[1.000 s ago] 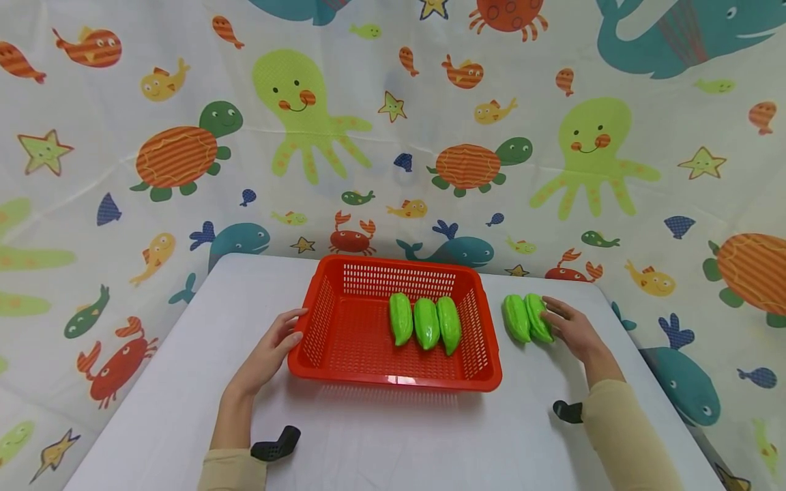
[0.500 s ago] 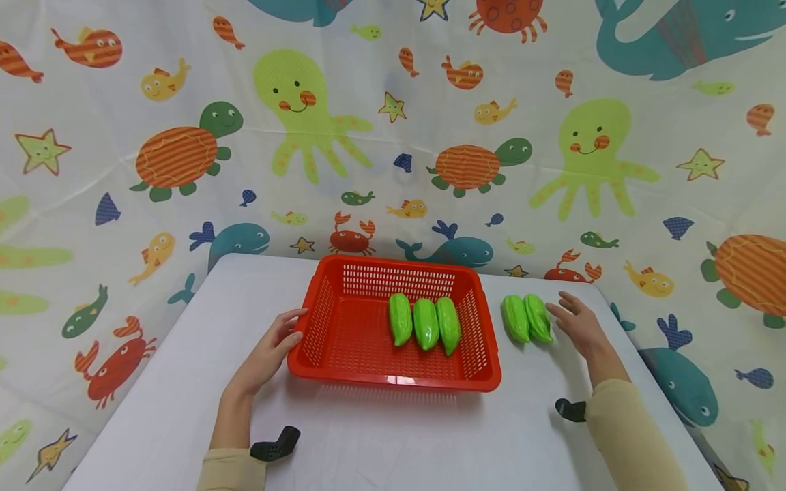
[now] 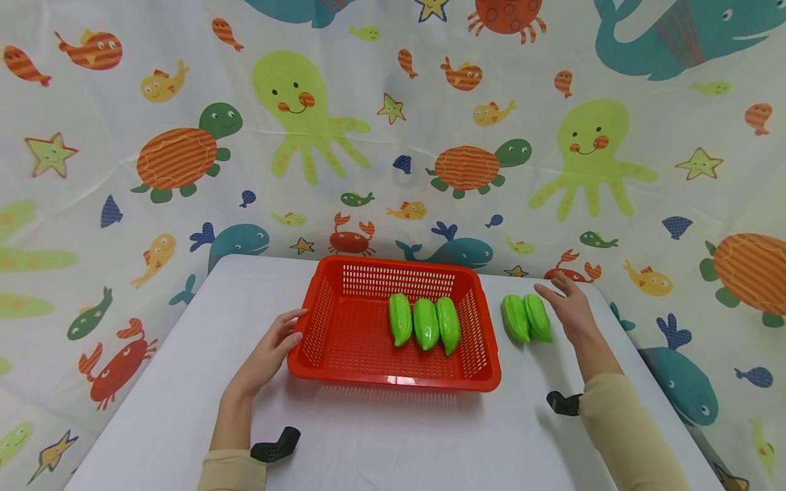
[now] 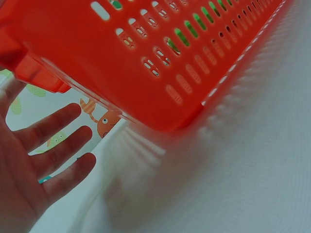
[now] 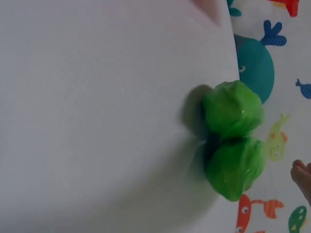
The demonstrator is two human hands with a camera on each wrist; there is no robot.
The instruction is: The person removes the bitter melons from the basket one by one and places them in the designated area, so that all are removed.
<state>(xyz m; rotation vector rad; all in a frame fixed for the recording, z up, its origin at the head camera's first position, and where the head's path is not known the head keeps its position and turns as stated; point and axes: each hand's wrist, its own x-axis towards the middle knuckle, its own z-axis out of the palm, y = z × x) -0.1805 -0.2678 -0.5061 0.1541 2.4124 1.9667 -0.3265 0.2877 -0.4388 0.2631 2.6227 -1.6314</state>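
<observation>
A red plastic basket (image 3: 393,380) with slotted walls stands on the white table. Three glossy green ribbed fruits (image 3: 426,324), long and pointed at one end, lie inside toward its right. Two more green fruits, a left one (image 3: 516,318) and a right one (image 3: 537,318), lie side by side on the table right of the basket. My left hand (image 3: 273,348) touches the basket's left rim, its lower fingers (image 4: 60,165) spread and straight below it. My right hand (image 3: 572,308) hovers just right of the outer fruit and holds nothing; only fingertips show in the right wrist view.
A cloth printed with sea animals (image 3: 393,136) hangs behind the table and down its sides. The white tabletop (image 3: 393,443) extends in front of the basket. Black wrist-worn devices (image 3: 276,444) project from both sleeves.
My right hand draws off the outer green fruit toward the right, then shifts slightly up and away. The outer fruit now lies straighter beside its neighbour. My left hand and the basket stay put.
</observation>
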